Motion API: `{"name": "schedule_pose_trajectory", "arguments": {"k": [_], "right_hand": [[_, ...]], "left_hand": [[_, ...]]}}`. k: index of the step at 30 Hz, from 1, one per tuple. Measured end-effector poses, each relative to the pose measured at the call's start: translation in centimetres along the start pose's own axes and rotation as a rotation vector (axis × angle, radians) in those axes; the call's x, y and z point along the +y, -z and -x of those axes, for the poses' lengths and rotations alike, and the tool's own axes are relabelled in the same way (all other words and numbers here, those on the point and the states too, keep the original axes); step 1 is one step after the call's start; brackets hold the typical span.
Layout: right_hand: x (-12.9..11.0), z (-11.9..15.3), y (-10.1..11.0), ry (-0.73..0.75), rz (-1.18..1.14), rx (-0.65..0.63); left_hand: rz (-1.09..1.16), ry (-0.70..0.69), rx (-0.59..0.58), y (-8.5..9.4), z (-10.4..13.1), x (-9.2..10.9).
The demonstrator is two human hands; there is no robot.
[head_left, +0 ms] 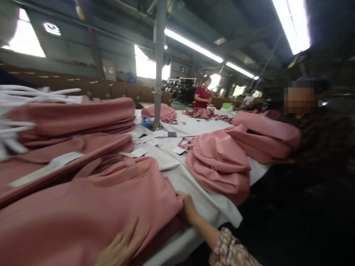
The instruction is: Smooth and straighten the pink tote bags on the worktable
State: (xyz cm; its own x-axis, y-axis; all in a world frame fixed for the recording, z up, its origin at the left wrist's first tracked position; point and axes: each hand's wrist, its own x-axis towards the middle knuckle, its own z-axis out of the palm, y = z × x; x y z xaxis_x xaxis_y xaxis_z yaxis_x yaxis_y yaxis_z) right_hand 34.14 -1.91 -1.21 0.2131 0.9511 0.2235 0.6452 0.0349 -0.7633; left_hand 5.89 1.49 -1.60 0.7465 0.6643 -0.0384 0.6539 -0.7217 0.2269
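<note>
A thick stack of pink fabric pieces [91, 207] lies in front of me on a table covered with white cloth [191, 184]. My left hand [123, 245] rests flat on top of the stack near its front edge, fingers spread. My right hand [187, 207] touches the right side edge of the same stack, fingers curled against the layers. Whether it grips the fabric I cannot tell. My right sleeve has a floral print.
More pink stacks [74, 118] pile up at the left, another heap [222, 162] at the right. Paper tags [144, 142] lie mid-table by a grey pillar [159, 62]. A person in dark clothes [316, 147] stands close at right; another person in red [203, 96] works far back.
</note>
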Motion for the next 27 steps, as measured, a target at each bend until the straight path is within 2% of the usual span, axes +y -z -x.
{"name": "schedule_pose_trajectory", "arguments": {"k": [1,4,5,7,8,10,11,13,15,16,19,21,22,24,25,27], "right_hand": [[0.0,-0.1,0.2,0.005,0.01,0.005],[-1.0,0.2,1.8,0.059,0.026,-0.016],[-1.9,0.4,2.7,0.123,0.082,0.013],[-4.5,1.0,4.3,0.433,0.39,0.074],[-6.0,1.1,4.9,0.589,0.531,0.02],[-8.9,0.8,5.2,0.79,0.721,-0.138],[-10.0,0.3,4.9,0.844,0.774,-0.202],[-10.9,-1.1,3.7,0.874,0.847,-0.234],[-10.4,-2.6,2.7,0.833,0.896,-0.227],[-9.8,-3.1,2.4,0.807,0.905,-0.235],[-7.6,-3.8,3.1,0.785,0.842,-0.279],[-6.5,-3.6,3.9,0.816,0.778,-0.269],[-6.1,-3.4,4.2,0.83,0.753,-0.257],[-5.6,-2.8,4.4,0.863,0.729,-0.225],[-5.5,-2.5,4.4,0.881,0.733,-0.209],[-4.9,-1.6,4.2,0.916,0.765,-0.172]], "left_hand": [[-0.021,0.004,-0.092,0.5,0.5,0.1],[-0.035,-0.005,-0.142,2.0,1.0,0.3],[-0.033,-0.002,-0.13,2.3,1.0,0.4],[-0.036,0.009,-0.109,2.7,1.0,0.9],[-0.04,0.009,-0.105,2.9,1.0,1.3],[-0.041,-0.015,-0.097,3.7,1.1,2.3],[-0.036,-0.043,-0.094,4.3,1.3,2.6],[-0.036,-0.117,-0.096,6.2,2.0,2.3],[-0.093,-0.137,-0.102,9.1,3.5,0.5],[-0.149,-0.101,-0.105,10.7,4.6,-1.0],[-0.334,0.197,-0.111,15.3,9.1,-6.7],[-0.307,0.286,-0.152,16.8,12.2,-10.2],[-0.28,0.288,-0.185,16.8,13.6,-11.4],[-0.258,0.27,-0.195,15.1,16.1,-12.5],[-0.276,0.264,-0.162,13.6,17.3,-12.5],[-0.365,0.288,0.005,9.7,19.4,-11.8]]}}
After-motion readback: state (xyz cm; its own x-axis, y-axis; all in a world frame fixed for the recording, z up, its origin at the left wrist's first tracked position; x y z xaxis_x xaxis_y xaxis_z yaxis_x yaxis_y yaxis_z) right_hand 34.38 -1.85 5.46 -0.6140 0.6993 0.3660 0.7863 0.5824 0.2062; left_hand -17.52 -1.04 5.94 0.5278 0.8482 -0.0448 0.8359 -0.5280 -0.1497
